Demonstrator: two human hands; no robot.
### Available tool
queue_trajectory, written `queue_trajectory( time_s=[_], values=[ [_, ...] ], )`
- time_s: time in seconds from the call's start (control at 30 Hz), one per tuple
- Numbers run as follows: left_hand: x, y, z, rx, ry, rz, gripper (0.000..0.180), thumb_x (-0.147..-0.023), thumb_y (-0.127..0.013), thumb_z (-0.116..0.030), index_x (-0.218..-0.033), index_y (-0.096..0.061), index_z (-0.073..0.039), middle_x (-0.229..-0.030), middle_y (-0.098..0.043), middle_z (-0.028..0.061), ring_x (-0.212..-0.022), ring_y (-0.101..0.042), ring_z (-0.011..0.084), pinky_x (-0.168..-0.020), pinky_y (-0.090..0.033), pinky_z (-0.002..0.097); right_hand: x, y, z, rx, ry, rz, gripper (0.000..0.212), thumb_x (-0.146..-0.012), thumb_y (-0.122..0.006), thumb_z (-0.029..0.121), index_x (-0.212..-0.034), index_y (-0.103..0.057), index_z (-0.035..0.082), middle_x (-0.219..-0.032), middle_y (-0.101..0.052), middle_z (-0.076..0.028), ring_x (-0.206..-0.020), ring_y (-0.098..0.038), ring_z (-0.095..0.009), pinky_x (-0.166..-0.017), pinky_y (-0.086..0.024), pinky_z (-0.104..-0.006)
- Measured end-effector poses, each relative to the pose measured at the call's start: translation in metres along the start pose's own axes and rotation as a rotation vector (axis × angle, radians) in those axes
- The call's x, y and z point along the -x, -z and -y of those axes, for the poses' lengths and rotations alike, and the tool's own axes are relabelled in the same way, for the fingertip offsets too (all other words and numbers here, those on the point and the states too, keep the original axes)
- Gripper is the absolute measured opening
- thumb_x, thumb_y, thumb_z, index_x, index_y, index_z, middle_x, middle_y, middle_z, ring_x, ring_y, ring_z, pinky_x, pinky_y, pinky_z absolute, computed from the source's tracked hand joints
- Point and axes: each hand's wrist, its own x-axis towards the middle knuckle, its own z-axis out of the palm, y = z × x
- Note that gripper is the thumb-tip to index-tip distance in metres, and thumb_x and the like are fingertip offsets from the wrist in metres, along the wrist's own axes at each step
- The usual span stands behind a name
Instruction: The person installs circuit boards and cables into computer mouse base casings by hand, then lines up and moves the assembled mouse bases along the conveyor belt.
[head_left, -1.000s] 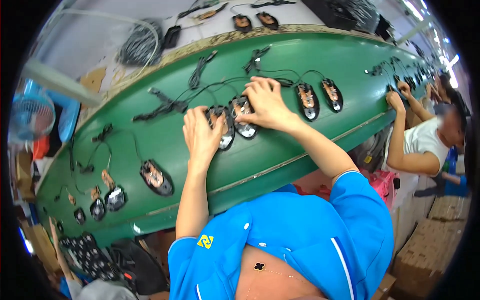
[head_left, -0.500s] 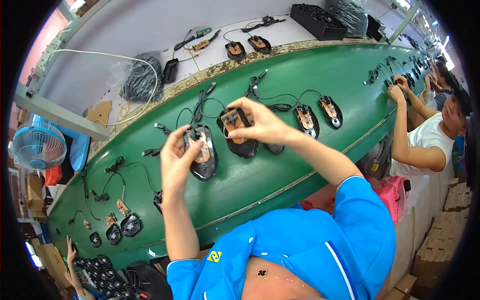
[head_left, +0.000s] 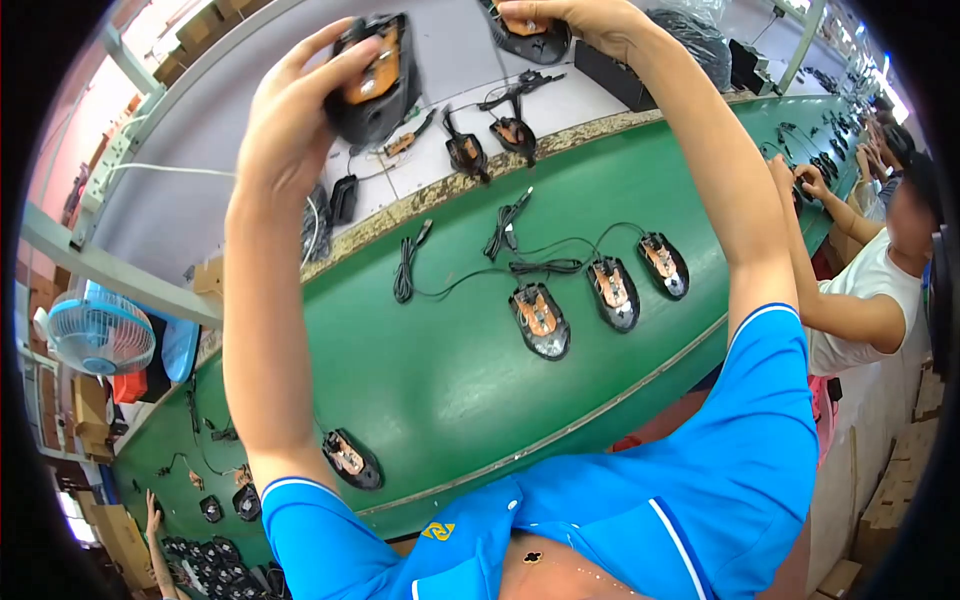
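My left hand (head_left: 285,120) is raised at the top of the view, closed around an opened computer mouse (head_left: 375,85). This black shell with an orange circuit board is somewhat blurred. Farther right, my right hand (head_left: 605,25) grips a second opened mouse (head_left: 530,45), partly cut off by the upper edge. Both are held over the pale ledge (head_left: 400,180) behind the green belt. Below them on that ledge lie two more opened mice, a left one (head_left: 466,153) and a right one (head_left: 513,137), with their cables.
Three opened mice, including a nearer one (head_left: 540,322), rest on the green belt (head_left: 450,370) with coiled cables (head_left: 405,270). Another mouse (head_left: 352,460) lies by my left elbow. A black box (head_left: 612,78) stands on the ledge. A co-worker (head_left: 870,310) sits at right; a blue fan (head_left: 100,333) stands left.
Both hands have moved up and away from the belt to above the ledge, each carrying a mouse. The hands are now farther apart, and a mouse previously mostly hidden shows on the belt.
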Motion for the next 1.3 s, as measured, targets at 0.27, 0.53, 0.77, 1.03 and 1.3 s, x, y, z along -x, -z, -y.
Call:
queue_trajectory(
  time_s=[0.27, 0.53, 0.77, 1.03, 1.3],
  values=[
    [-0.138, -0.063, 0.123, 0.086, -0.006, -0.031, 0.060, -0.085, -0.082, -0.007, -0.135, -0.053, 0.010, -0.103, -0.070, 0.0198, -0.091, -0.071, 0.0233, -0.081, -0.061, 0.0279, -0.059, 0.092, -0.067, 0.261, -0.145, -0.144, 0.045, -0.091, -0.077, 0.020, -0.127, -0.058, 0.002, -0.119, -0.064, -0.022, -0.097, -0.067, -0.024, -0.085, -0.058, -0.0308],
    [-0.159, -0.064, 0.236, -0.071, 0.144, -0.158, 0.062, -0.083, -0.084, -0.008, -0.133, -0.054, 0.011, -0.107, -0.069, 0.0236, -0.091, -0.071, 0.0267, -0.080, -0.062, 0.0308, -0.022, 0.136, -0.190, 0.332, -0.183, -0.310, 0.061, -0.085, -0.084, 0.019, -0.136, -0.057, -0.002, -0.097, -0.072, -0.009, -0.076, -0.066, -0.015, -0.072, -0.053, -0.0252],
    [-0.157, -0.008, 0.303, -0.310, 0.423, -0.091, 0.059, -0.081, -0.084, -0.007, -0.131, -0.057, 0.012, -0.109, -0.069, 0.0229, -0.090, -0.071, 0.0266, -0.082, -0.060, 0.0311, -0.026, 0.127, -0.259, 0.590, -0.471, -0.436, 0.063, -0.084, -0.085, 0.022, -0.135, -0.059, -0.005, -0.093, -0.072, -0.009, -0.073, -0.065, -0.018, -0.070, -0.054, -0.0290],
    [-0.146, 0.040, 0.338, -0.467, 0.427, -0.155, 0.061, -0.081, -0.083, -0.006, -0.133, -0.056, 0.013, -0.110, -0.070, 0.0230, -0.091, -0.071, 0.0261, -0.083, -0.058, 0.0323, -0.038, 0.138, -0.308, 0.910, -0.498, -0.443, 0.065, -0.085, -0.081, 0.034, -0.136, -0.062, -0.002, -0.098, -0.073, -0.018, -0.070, -0.068, -0.033, -0.071, -0.057, -0.0336],
    [-0.098, 0.055, 0.316, -0.678, 0.502, -0.168, 0.064, -0.079, -0.086, -0.013, -0.131, -0.058, 0.012, -0.108, -0.072, 0.0243, -0.094, -0.072, 0.0275, -0.086, -0.058, 0.0352, -0.038, 0.144, -0.306, 1.048, -0.493, -0.381, 0.072, -0.083, -0.075, 0.051, -0.141, -0.062, 0.012, -0.113, -0.075, -0.016, -0.100, -0.072, -0.028, -0.096, -0.053, -0.0367]
  ],
)
